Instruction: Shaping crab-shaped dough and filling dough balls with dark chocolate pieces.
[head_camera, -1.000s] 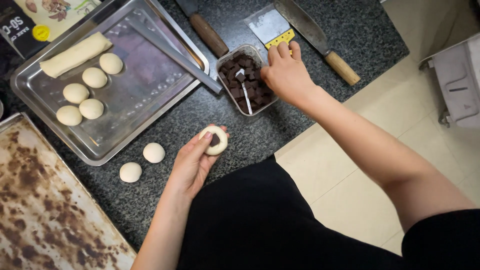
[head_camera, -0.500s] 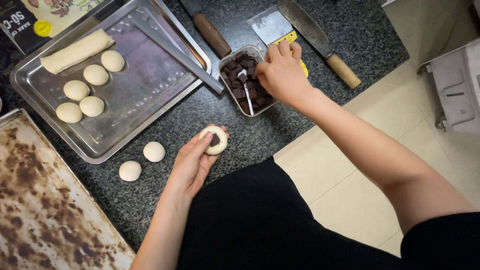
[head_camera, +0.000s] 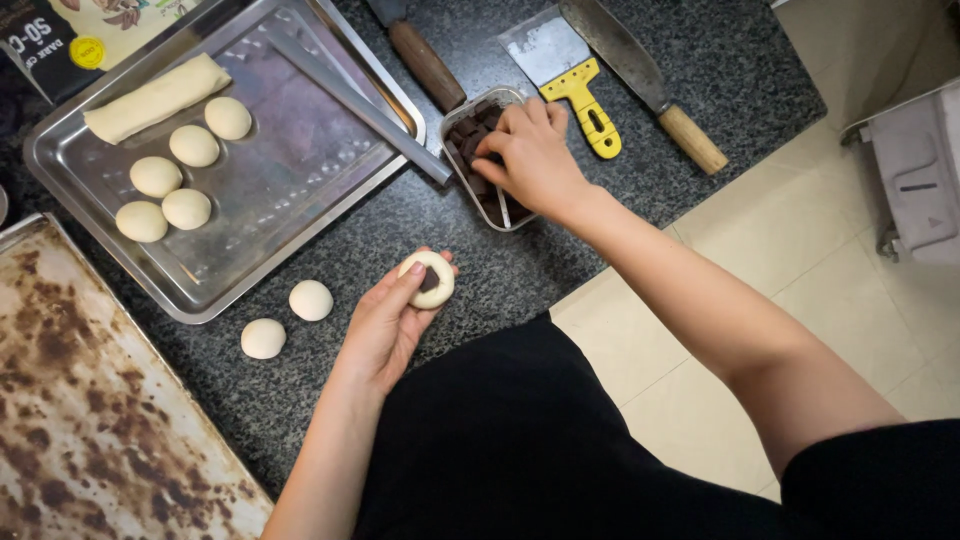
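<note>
Head view: the left hand (head_camera: 388, 322) cups a flattened dough round (head_camera: 428, 279) with a dark piece pressed in its centre, held just above the dark stone counter (head_camera: 500, 270). The right hand (head_camera: 532, 160) reaches into the small metal tin (head_camera: 470, 105), fingers pinched on a chocolate chunk (head_camera: 490, 158). Risk: overfilling may tear the thin dough; a loose pinch may drop the chunk. Against the earlier frame, the right hand has moved from the tin's edge down into it
</note>
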